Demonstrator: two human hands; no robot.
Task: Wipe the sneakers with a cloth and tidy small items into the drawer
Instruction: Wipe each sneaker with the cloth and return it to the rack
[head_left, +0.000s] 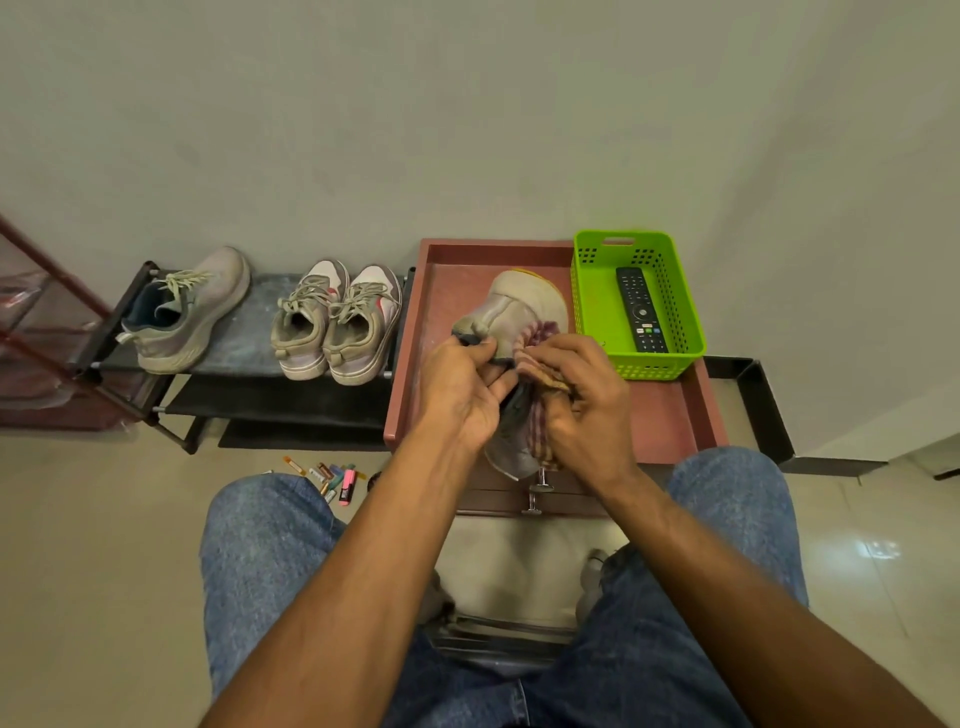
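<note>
A worn grey sneaker (519, 306) is held over the reddish-brown drawer cabinet top (447, 296), toe pointing away. My left hand (462, 389) grips its collar and tongue. My right hand (582, 400) presses a red-and-beige checked cloth (540, 431) against the shoe's side. Three more grey sneakers rest on the black shoe rack (244, 338): one alone (187, 312) at the left, a pair (337, 322) beside the cabinet. Small items, markers and batteries (332, 478), lie scattered on the floor by my left knee. Metal drawer handles (537, 496) show below my hands.
A green plastic basket (675, 306) with a black remote (641, 309) inside stands on the cabinet's right side. A red-framed rack (47, 322) is at the far left, a black metal frame (763, 405) at the right. My jeans-clad knees flank the cabinet.
</note>
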